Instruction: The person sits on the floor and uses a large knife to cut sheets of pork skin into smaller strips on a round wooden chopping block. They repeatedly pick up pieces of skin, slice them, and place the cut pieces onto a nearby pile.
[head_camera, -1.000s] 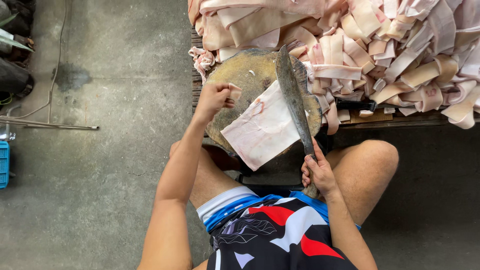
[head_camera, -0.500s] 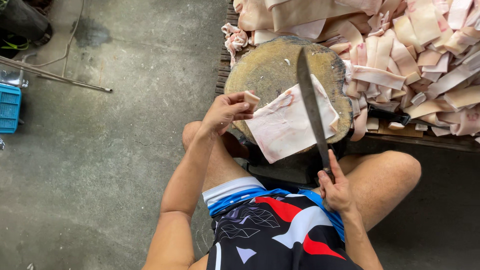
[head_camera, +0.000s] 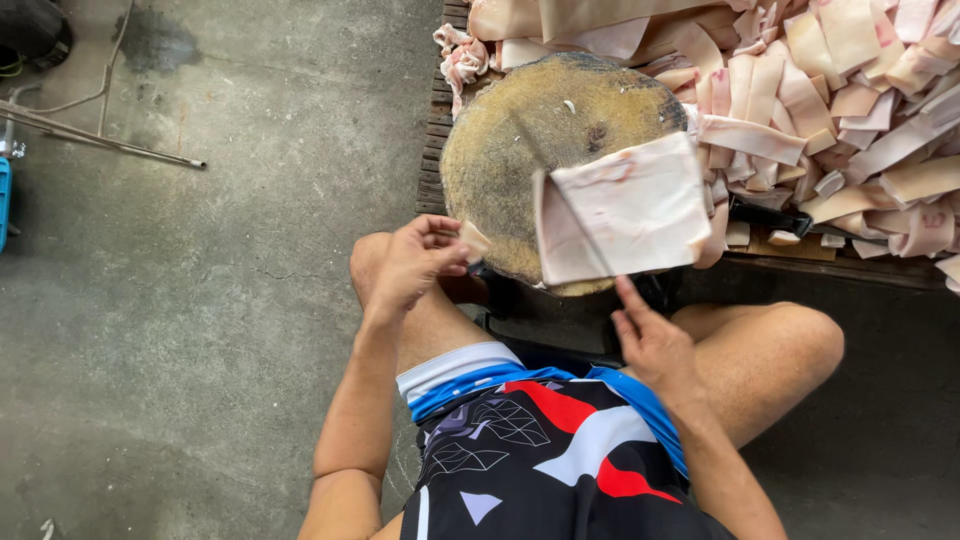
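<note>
A pale pink, roughly rectangular slab of raw pork skin lies on the near right part of a round, worn wooden chopping block, its lower edge hanging just over the block's rim. A thin dark blade edge crosses the slab's left portion on a slant. The right hand sits just below the slab with fingers curled around what seems to be the knife's handle, index finger stretched toward the blade; the handle itself is hidden. The left hand, left of the block above the knee, pinches a small pale piece of skin between thumb and fingertips. A heap of cut pale skin strips covers the slatted wooden platform behind and right of the block. Grey concrete floor spreads to the left.
</note>
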